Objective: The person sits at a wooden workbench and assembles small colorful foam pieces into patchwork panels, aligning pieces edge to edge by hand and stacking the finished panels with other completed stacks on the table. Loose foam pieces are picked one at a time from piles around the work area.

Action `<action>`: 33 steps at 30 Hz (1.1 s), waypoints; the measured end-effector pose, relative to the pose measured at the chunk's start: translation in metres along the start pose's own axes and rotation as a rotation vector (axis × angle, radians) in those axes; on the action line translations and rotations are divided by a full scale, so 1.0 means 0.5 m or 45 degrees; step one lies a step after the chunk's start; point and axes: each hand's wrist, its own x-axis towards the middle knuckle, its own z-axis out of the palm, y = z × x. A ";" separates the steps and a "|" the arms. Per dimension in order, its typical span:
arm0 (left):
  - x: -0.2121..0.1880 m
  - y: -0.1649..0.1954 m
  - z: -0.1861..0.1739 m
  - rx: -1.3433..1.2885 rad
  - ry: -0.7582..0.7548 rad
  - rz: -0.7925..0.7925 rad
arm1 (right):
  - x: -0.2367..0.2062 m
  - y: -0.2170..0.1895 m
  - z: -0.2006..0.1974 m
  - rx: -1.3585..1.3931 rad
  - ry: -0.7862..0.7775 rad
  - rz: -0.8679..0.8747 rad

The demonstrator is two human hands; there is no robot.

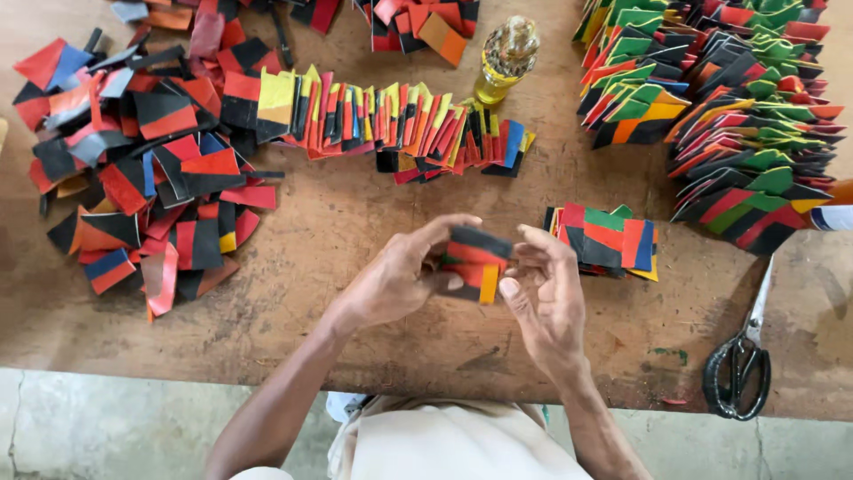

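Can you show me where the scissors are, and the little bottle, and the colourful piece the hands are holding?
scissors [737, 369]: head view, on the black handle loops.
bottle [506, 55]: head view, on its clear body with yellow liquid.
colourful piece [474, 262]: head view, on its red stripe between both hands.

A worn, scuffed brown wooden tabletop [355, 293] fills most of the view, its near edge chipped and stained. Below it lies a pale grey concrete floor [107, 427], cracked and mottled, in soft even daylight.

Matt, leathery coloured patches [471, 262] on a rough, scuffed wooden table [355, 293]
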 end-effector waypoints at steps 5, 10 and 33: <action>-0.030 0.001 0.026 0.360 0.224 0.436 | 0.027 0.051 -0.025 0.157 -0.155 0.621; -0.046 -0.009 0.035 0.877 0.313 0.690 | 0.030 0.030 -0.030 0.106 -0.226 0.679; -0.060 -0.101 0.010 1.128 0.561 0.369 | 0.029 -0.016 0.008 -1.045 -0.162 -0.071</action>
